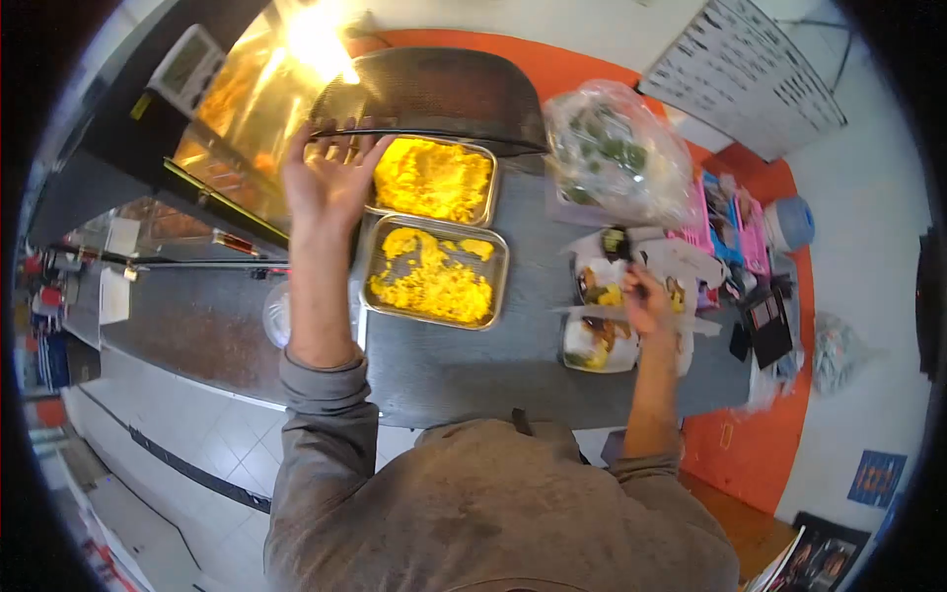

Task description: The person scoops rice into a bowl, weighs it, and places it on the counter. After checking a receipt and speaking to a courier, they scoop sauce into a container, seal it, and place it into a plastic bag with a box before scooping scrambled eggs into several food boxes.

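My left hand [330, 187] is raised at the rim of a dark mesh food cover [434, 94], its fingers hooked at the edge. Under and in front of the tilted cover is a metal tray [493, 187] heaped with yellow food [434, 178], perhaps rice. Closer to me, a second metal tray [505, 271] holds a thinner, patchy layer of it. My right hand [648, 304] is closed over open white food boxes [600, 360] with yellow and brown food inside. Something small and dark shows at its fingers, too blurred to name.
A clear plastic bag [621, 148] with green leaves stands at the back right. Pink baskets [752, 237] and a black device [769, 326] sit at the right end of the dark table [444, 370]. A lit glass display case [237, 128] stands at left.
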`<state>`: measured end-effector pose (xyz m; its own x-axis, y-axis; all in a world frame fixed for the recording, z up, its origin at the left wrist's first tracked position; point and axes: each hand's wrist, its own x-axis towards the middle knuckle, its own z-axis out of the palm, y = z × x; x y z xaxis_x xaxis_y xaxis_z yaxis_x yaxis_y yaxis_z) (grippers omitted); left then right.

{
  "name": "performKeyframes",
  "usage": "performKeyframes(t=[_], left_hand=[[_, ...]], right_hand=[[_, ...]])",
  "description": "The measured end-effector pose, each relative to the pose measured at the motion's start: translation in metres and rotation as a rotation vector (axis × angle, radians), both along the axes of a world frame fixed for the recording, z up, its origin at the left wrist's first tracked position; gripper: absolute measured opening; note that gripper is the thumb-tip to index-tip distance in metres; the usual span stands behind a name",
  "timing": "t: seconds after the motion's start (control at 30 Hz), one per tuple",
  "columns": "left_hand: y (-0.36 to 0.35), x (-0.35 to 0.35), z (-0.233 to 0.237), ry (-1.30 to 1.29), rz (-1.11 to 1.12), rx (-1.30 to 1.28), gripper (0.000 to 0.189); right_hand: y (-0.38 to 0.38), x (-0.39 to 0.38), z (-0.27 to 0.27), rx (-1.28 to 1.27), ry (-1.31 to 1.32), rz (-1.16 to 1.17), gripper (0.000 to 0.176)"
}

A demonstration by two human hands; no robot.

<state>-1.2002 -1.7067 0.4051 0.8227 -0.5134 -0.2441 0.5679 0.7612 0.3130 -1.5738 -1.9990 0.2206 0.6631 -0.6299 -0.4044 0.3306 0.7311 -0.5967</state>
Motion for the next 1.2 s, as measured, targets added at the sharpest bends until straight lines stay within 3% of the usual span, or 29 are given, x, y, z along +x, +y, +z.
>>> performKeyframes(t=[0.07, 0.1, 0.17, 0.2, 0.23, 0.33, 0.37, 0.43, 0.47, 0.57, 0.6, 0.73, 0.8, 0.83, 0.93, 1.0, 1.07, 1.1, 1.2], left_hand=[[-0.003, 0.013, -0.011, -0.032, -0.032, -0.046, 0.035], [-0.004, 0.013, -0.008, -0.045, -0.028, -0.034, 0.033], [-0.004, 0.015, -0.008, -0.058, -0.027, -0.005, 0.029], [-0.002, 0.014, -0.007, -0.039, -0.03, 0.003, 0.027], [0.001, 0.017, -0.015, -0.119, -0.059, -0.006, 0.022], [0.006, 0.01, -0.014, -0.122, -0.031, 0.023, 0.019], [0.009, 0.011, -0.015, -0.129, -0.052, -0.003, 0.023], [0.013, 0.01, -0.015, -0.119, -0.058, 0.015, 0.033], [0.014, 0.012, -0.015, -0.109, -0.06, 0.014, 0.033], [0.012, 0.014, -0.016, -0.127, -0.084, -0.033, 0.035], [0.011, 0.016, -0.016, -0.118, -0.088, -0.034, 0.035], [0.006, 0.023, -0.018, -0.128, -0.118, -0.079, 0.035], [0.005, 0.025, -0.015, -0.132, -0.114, -0.077, 0.035], [0.004, 0.025, -0.013, -0.117, -0.113, -0.078, 0.027], [0.002, 0.024, -0.012, -0.097, -0.099, -0.07, 0.027], [0.002, 0.024, -0.013, -0.099, -0.096, -0.072, 0.027], [0.003, 0.024, -0.013, -0.103, -0.091, -0.075, 0.027], [0.003, 0.024, -0.015, -0.106, -0.095, -0.077, 0.027], [0.003, 0.022, -0.013, -0.109, -0.095, -0.073, 0.027]], right_hand=[[0.046, 0.098, -0.006, -0.066, -0.023, 0.184, 0.014], [0.067, 0.145, -0.004, -0.169, 0.149, 0.17, 0.01], [0.081, 0.226, -0.027, -0.829, 0.407, 0.245, 0.009], [0.084, 0.259, -0.033, -1.256, 0.643, 0.173, 0.006], [0.075, 0.288, -0.058, -1.631, 0.563, 0.044, 0.012], [0.056, 0.339, -0.067, -1.85, 0.936, 0.479, 0.024], [0.054, 0.351, -0.07, -1.854, 0.936, 0.466, 0.024], [0.052, 0.369, -0.081, -2.1, 0.675, 0.169, 0.018], [0.046, 0.373, -0.087, -2.101, 0.683, 0.179, 0.018], [0.034, 0.38, -0.067, -1.892, 0.995, 1.069, 0.026], [0.03, 0.381, -0.066, -1.886, 1.004, 1.076, 0.026], [0.013, 0.384, -0.075, -1.234, 0.898, 0.982, 0.022], [0.007, 0.384, -0.081, -1.468, 0.857, 1.071, 0.021], [0.015, 0.38, -0.087, -1.713, 0.78, 0.975, 0.02], [0.037, 0.378, -0.089, -1.929, 0.791, 1.155, 0.015], [0.044, 0.383, -0.096, -1.959, 0.697, 1.12, 0.013], [0.052, 0.387, -0.094, -1.567, 0.772, 0.935, 0.015], [0.052, 0.387, -0.126, -1.367, 0.659, 0.72, 0.016], [0.074, 0.384, -0.132, -1.224, 0.763, 0.546, 0.019]])
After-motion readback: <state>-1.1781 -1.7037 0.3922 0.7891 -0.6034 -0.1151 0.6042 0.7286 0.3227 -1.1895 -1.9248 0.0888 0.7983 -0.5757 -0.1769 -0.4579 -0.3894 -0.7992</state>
